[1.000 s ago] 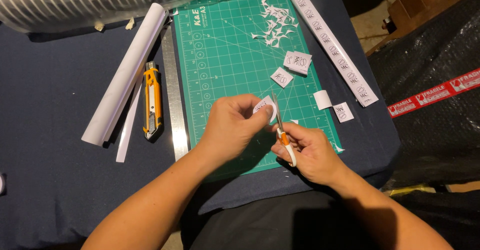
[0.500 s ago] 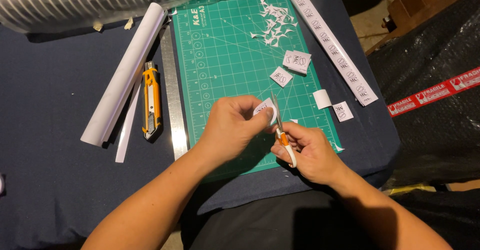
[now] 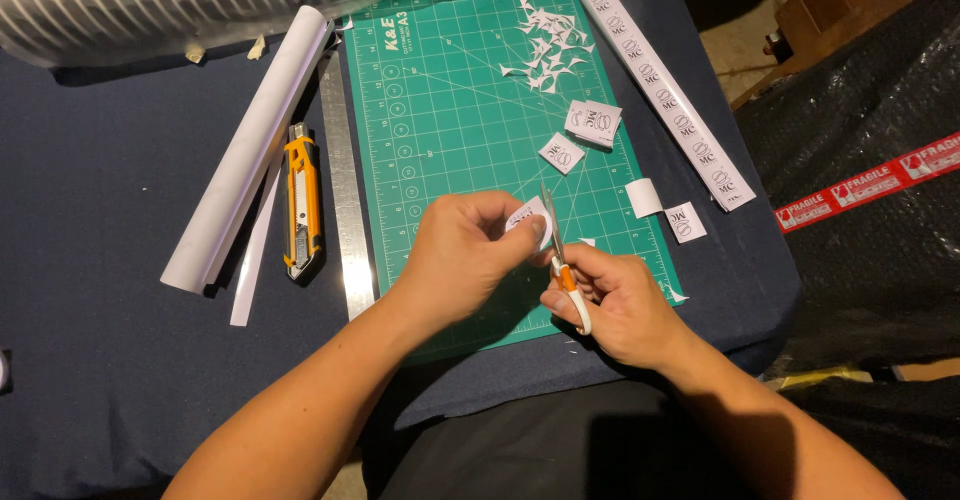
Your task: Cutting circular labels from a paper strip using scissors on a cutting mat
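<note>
The left hand [image 3: 465, 255] pinches a small paper label [image 3: 527, 222] over the green mat [image 3: 450, 110], at its 5 o'clock corner. The right hand [image 3: 610, 300] is clamped on small scissors [image 3: 560, 255], blades at the label's edge. The fingertips [image 3: 538, 228] sit very near the blades; a slip could nick them or cut into the print.

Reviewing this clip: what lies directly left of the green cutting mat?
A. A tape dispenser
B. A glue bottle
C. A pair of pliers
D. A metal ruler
D: a long metal ruler lies along the left edge of the green cutting mat, with an orange utility knife beyond it.
</note>
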